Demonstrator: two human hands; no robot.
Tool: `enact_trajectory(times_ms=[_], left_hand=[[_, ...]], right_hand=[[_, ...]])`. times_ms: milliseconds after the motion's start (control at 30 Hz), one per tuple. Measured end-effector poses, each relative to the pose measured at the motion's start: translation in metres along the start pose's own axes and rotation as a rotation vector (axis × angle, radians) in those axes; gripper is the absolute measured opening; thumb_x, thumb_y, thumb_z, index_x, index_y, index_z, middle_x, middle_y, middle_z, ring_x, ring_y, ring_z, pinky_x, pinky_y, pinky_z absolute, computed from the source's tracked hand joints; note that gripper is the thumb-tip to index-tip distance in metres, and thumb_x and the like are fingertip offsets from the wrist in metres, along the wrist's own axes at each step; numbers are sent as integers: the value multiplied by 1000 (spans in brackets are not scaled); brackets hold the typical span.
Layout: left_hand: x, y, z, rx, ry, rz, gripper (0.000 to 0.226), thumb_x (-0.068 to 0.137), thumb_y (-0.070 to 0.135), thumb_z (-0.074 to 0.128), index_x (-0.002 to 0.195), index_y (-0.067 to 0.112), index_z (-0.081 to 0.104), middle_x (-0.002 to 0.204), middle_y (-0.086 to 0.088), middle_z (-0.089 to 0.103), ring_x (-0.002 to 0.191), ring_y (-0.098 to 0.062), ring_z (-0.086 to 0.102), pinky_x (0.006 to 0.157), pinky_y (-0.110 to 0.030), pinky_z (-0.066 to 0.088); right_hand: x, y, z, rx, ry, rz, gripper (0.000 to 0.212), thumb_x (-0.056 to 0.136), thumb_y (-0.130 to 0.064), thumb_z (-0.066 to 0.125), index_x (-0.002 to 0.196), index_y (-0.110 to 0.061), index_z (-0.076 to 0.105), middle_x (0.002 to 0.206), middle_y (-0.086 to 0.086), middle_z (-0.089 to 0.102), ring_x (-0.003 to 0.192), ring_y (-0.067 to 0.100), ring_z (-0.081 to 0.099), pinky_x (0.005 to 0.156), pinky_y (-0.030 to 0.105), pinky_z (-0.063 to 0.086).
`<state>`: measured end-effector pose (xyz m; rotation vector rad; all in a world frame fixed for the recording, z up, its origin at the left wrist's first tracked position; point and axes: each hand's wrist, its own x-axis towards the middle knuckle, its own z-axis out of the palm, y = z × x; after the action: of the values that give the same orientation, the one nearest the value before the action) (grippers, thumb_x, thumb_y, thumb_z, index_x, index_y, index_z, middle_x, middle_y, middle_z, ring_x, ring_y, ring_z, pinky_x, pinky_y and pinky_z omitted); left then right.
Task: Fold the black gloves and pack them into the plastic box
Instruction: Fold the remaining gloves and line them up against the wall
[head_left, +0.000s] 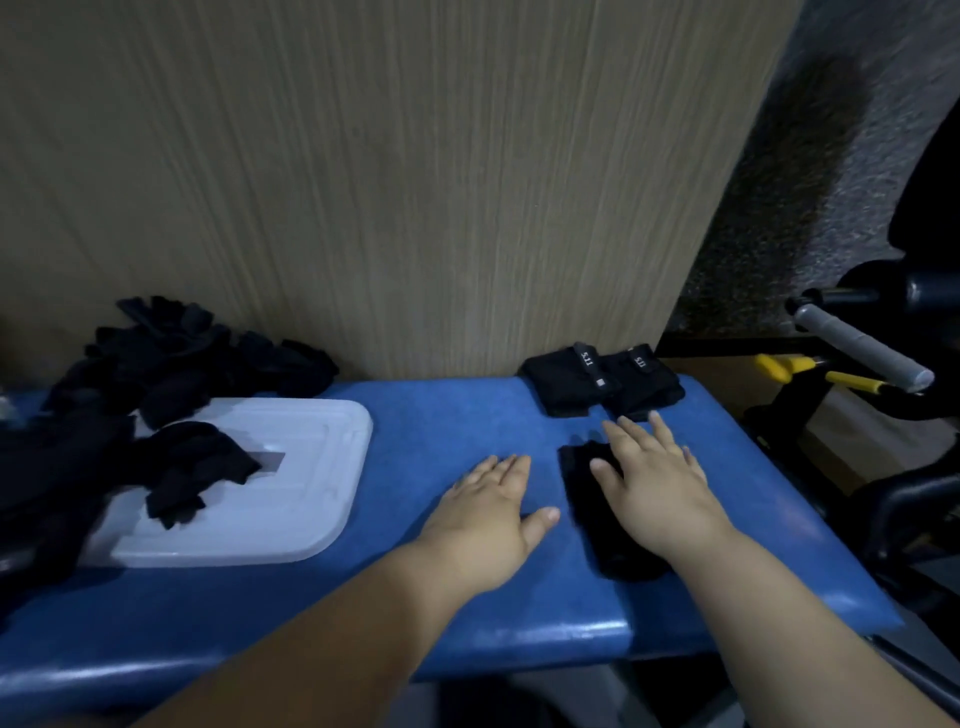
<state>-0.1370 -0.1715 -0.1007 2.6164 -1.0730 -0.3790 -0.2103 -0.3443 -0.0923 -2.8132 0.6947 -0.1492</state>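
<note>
My right hand (657, 483) lies flat, fingers straight, on a glove (618, 556). My left hand (491, 512) rests flat on the bench (415, 441) beside it. Folded gloves (602, 382) sit just beyond the right hand.

Dim indoor scene, cool cast. Light from overhead: soft sheen along front edge of blue bench (571, 642) at 6 o'clock, pale glare on white plastic lid (311, 467) at 9 o'clock. Glove pile (171, 364) at 10 o'clock sinks into black, folds barely readable. Glove (587, 504) under right hand (660, 488) smeared, edges soft. Left hand (488, 514) slightly motion-blurred at fingertips. Wood panel (363, 182) at 12 o'clock evenly lit. Corners darken; lines bow toward 3 o'clock from wide-angle stretch.
</note>
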Motion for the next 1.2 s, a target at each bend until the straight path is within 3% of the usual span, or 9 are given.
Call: enact_trajectory(times_ms=[100,167,433,600,667,800,933,1067,1200], left_hand=[[-20,-32,-23,21,175,-65,63,99,48,38,152,22,19,156,0,29,144,-18,18,116,-30,16],[-35,-59,-38,35,284,-125,57,98,46,40,149,24,29,147,1,41,139,-19,27,113,-32,23],[-93,-166,-70,-27,638,-416,37,88,38,52,119,21,61,120,-1,62,114,-28,46,95,-41,35],[-109,-202,-90,-37,548,-538,49,92,30,57,137,16,45,140,-5,45,128,-29,33,104,-39,29],[-108,-206,-93,-103,514,-529,53,93,28,56,142,15,38,146,-7,37,130,-28,32,105,-37,30],[-101,-205,-92,-164,457,-519,59,94,24,55,147,17,27,151,-9,27,131,-29,35,102,-37,34],[-98,-210,-93,-193,439,-532,60,95,20,53,148,19,24,140,-9,44,121,-27,47,92,-36,42],[-96,-209,-91,-256,460,-505,55,95,13,50,145,22,30,127,-5,55,104,-18,54,82,-30,46],[-93,-206,-86,-276,451,-474,56,93,10,47,143,29,30,129,0,56,109,-20,56,90,-41,50]], right_hand=[[1,-38,5,148,121,-152,41,97,-35,49,135,-19,52,136,3,53,136,21,35,108,31,31],[1,-66,15,193,88,-248,31,94,-31,55,122,-21,62,119,0,65,118,21,50,99,28,40],[-5,-155,57,441,-43,-414,17,88,-20,63,103,-25,71,90,-14,61,78,-1,56,79,15,44],[-5,-204,70,602,-58,-409,14,89,-17,64,98,-25,72,83,-23,56,79,-9,55,73,3,38],[-3,-228,70,594,-76,-427,15,91,-21,61,102,-26,70,86,-24,56,88,-3,53,77,7,39],[11,-273,76,460,-163,-447,36,94,-33,54,129,-26,56,122,-6,59,123,15,44,102,29,39],[25,-300,83,337,-283,-401,53,97,-38,47,147,-24,32,140,1,47,134,21,30,106,33,32],[35,-303,91,393,-226,-329,41,92,-35,57,132,-24,54,127,3,55,123,21,46,102,34,41],[35,-299,91,364,-223,-344,13,91,-27,58,97,-23,68,105,1,60,101,19,55,78,27,47]])
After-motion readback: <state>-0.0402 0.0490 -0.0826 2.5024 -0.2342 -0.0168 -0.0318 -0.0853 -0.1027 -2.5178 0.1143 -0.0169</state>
